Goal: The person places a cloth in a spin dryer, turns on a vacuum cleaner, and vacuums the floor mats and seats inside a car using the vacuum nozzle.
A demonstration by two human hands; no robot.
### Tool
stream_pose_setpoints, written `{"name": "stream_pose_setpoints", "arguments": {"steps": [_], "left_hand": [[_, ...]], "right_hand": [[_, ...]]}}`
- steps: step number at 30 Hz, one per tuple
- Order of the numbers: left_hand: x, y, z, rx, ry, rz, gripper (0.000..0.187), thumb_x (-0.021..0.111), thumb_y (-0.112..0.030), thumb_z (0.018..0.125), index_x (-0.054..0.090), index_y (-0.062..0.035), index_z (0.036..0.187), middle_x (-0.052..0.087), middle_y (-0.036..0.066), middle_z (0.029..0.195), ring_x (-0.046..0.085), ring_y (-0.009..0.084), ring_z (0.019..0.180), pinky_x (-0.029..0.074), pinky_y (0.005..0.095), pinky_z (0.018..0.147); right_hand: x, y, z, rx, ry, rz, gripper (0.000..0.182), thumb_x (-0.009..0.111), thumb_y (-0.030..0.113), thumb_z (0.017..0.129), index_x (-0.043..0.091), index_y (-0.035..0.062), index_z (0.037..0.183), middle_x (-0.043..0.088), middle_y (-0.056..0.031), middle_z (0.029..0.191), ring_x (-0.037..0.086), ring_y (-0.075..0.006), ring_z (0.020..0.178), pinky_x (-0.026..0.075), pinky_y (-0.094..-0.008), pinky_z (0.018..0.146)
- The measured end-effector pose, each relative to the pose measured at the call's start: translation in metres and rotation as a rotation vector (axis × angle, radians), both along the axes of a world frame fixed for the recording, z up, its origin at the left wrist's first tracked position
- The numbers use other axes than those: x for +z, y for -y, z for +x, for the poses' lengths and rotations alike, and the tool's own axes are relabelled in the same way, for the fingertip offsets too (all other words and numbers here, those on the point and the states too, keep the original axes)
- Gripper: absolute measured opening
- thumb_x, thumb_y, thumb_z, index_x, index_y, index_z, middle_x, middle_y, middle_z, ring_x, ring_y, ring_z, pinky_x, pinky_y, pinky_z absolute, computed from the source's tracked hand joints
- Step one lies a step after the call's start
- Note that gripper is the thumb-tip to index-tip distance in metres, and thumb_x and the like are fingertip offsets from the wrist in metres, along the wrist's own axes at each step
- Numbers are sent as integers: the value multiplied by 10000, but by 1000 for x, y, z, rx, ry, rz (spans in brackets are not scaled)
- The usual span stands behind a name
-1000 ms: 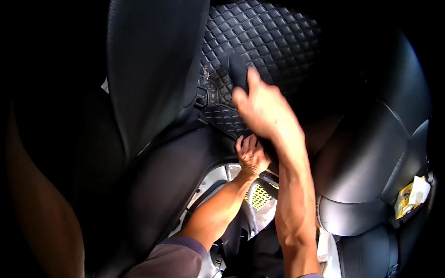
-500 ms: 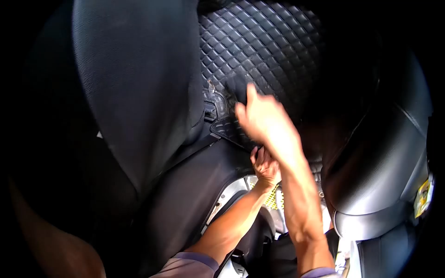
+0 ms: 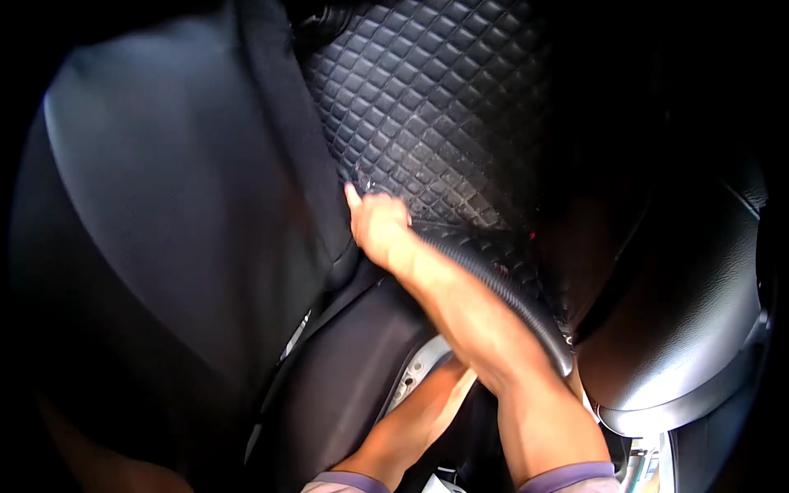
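A black diamond-quilted floor mat [image 3: 436, 123] covers the car's footwell. My right hand [image 3: 382, 222] is at the mat's near left corner, beside the black seat [image 3: 205, 164]. One finger points up along the seat side and the others are curled in at the mat's edge. From this hand a raised, ribbed dark edge [image 3: 501, 287] curves down to the right along my forearm; it looks like the mat's near border. My left forearm [image 3: 431, 419] reaches in under the right one. My left hand is hidden behind the right forearm.
A dark sill panel [image 3: 353, 353] runs at the lower left, with a bare metal strip [image 3: 415, 370] beside it. The glossy black door panel [image 3: 682, 353] rises on the right. Light debris [image 3: 367, 181] lies on the mat near the seat.
My right hand has moved left and slightly down to the mat's corner by the seat. The ribbed edge now shows, and my left hand has gone out of sight.
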State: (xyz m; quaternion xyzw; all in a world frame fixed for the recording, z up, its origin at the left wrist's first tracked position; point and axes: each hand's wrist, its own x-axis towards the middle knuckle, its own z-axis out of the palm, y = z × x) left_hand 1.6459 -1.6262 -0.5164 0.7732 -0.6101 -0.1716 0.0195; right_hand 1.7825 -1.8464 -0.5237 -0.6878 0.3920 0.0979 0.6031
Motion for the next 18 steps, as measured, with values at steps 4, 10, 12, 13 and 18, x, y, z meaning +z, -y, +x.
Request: {"name": "stream_pose_setpoints", "arguments": {"steps": [4,10,12,13,18], "left_hand": [[-7,0,-4,28,-43,-15,389,661,-370,818,717,-86,1077,681,94,1140,588,279,1175,337,527,1111],[-38,9,-22,62,-91,-47,390,657,-374,823,716,-85,1078,683,94,1141,587,281,1176,338,526,1110],[-34,11,-21,68,-92,-52,391,656,-375,825,716,-84,1078,683,94,1141,587,281,1176,339,526,1109],[-30,10,-20,71,-96,-59,391,655,-376,826,716,-84,1078,683,94,1141,587,282,1176,339,526,1109],[-40,8,-23,67,-112,-77,392,652,-380,830,716,-83,1078,684,94,1142,586,283,1177,340,526,1108]], "right_hand": [[22,55,-42,-291,139,-79,241,523,174,959,658,54,1118,753,-201,933,756,-360,903,610,-487,773],[-46,117,-40,-518,136,-337,609,572,177,919,468,238,1516,732,-203,975,733,-388,880,585,-493,788],[-48,78,-50,-400,172,-213,637,568,192,933,438,281,1550,732,-209,1012,735,-380,921,582,-499,818],[-32,54,-59,-300,124,-86,669,578,191,930,411,298,1569,731,-211,1034,734,-381,938,581,-498,834],[33,22,-151,68,-167,291,778,661,222,894,356,310,1604,724,-215,1124,721,-379,1039,584,-482,889]]}}
